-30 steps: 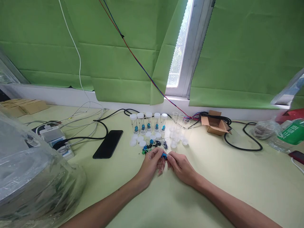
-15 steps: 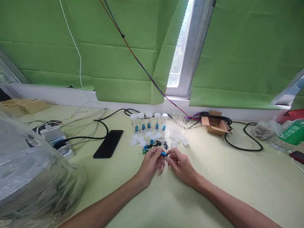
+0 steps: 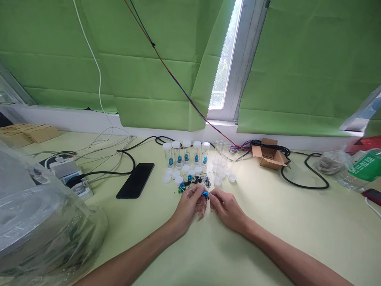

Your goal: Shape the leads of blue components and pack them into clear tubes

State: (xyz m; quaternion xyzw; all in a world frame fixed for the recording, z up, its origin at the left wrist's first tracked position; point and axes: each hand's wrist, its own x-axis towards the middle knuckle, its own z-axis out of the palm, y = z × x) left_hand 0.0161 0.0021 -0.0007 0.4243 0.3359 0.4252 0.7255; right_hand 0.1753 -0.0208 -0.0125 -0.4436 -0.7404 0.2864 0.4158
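My left hand (image 3: 192, 200) pinches a small blue metallic part (image 3: 205, 194) between thumb and fingers. A thin pale wire (image 3: 186, 190) sticks out on the left side of that hand. The fingers of my right hand (image 3: 224, 202) are closed at the right end of the blue part, where a small dark tip shows; their exact grip is too small to make out. Just beyond my hands lies a cluster of small black parts (image 3: 200, 179), with blue pieces (image 3: 189, 178) and a green piece (image 3: 180, 190) on its left.
Behind the cluster stand several white-capped clear tubes (image 3: 186, 153) holding blue parts, loose white caps (image 3: 167, 179) and uncapped clear tubes (image 3: 218, 159). A black phone (image 3: 135, 180) and power strip (image 3: 85, 190) lie left. An open cardboard box (image 3: 269, 157) and black cable (image 3: 309, 187) are right.
My right fingertips have shifted slightly at the end of the blue part. My left hand keeps its hold with little movement.
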